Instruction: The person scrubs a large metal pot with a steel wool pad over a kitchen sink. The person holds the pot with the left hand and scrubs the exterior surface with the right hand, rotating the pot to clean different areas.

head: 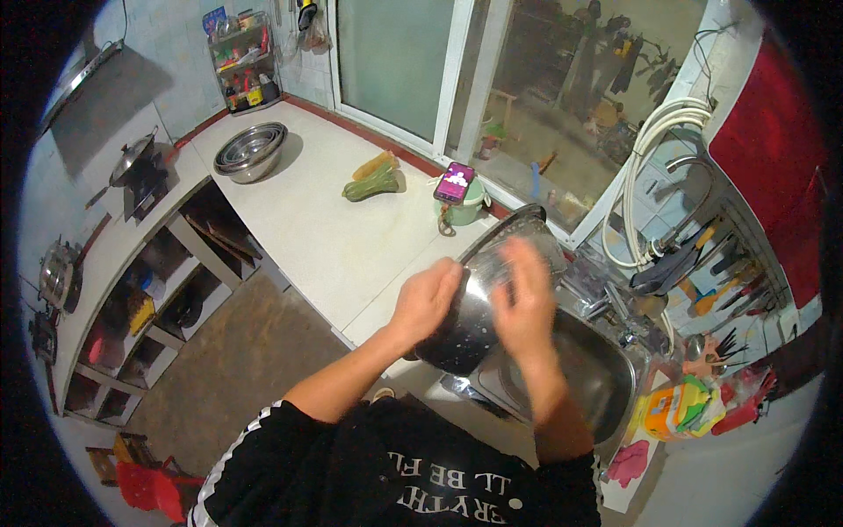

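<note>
My left hand (428, 300) grips the near edge of a dark, shiny metal pan (461, 329) that is tilted up on its side at the sink. Water drops and bright glare show on the pan's surface. My right hand (527, 296) is blurred in front of the pan, its thumb and fingers spread around a pale smear. Whether it holds something or touches the metal is hard to tell. Under my right forearm lies the stainless steel sink basin (593, 375), with the faucet (609, 309) behind it.
On the white countertop (296, 224) are nested steel bowls (250, 151), a green squash (372, 184) and a yellowish vegetable (377, 165). A phone (454, 182) rests on a pale green container (467, 211) near the pan. An orange-yellow package (672, 412) stands right of the sink.
</note>
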Tool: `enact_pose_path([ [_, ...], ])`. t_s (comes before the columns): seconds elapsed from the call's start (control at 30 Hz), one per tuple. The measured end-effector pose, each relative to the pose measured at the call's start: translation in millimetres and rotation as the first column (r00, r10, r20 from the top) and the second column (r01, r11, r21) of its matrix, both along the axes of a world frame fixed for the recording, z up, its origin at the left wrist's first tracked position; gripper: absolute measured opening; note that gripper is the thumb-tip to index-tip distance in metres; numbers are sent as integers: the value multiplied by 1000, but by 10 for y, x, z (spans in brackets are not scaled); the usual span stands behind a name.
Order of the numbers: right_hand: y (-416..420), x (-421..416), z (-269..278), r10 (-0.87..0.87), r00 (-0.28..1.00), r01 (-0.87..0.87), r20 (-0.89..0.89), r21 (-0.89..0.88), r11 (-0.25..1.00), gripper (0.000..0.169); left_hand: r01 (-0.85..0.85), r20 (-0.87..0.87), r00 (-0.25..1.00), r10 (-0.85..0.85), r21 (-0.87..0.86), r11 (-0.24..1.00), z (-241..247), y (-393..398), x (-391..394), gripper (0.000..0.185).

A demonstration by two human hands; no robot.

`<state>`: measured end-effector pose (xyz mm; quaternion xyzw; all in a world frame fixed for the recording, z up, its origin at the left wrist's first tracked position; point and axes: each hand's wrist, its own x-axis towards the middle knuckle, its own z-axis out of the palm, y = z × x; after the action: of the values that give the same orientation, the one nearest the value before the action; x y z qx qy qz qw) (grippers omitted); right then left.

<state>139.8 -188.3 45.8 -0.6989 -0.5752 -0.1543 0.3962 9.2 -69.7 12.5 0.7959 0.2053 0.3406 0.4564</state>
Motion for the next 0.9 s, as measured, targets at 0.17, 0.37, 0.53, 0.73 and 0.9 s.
enact_pose_path([
  [0.17,-3,71,21,94,994,-94,51,-6,996,44,-50,-38,998,51,15,999,-76,-46,26,34],
  [0.37,-38,212,39,14,999,-11,-38,60,998,40,-36,1,999,36,-23,999,-31,-118,16,36],
  [0.53,-129,-46,11,121,992,-120,31,-21,992,46,-54,69,996,53,22,998,-115,-92,18,40],
  [0.73,12,637,-24,-136,967,163,-217,112,980,33,-5,9,1000,5,-64,998,-232,67,-350,38],
  [0.9,-9,-182,112,25,998,-22,-52,54,998,38,68,-145,988,-58,68,995,305,285,-227,36],
])
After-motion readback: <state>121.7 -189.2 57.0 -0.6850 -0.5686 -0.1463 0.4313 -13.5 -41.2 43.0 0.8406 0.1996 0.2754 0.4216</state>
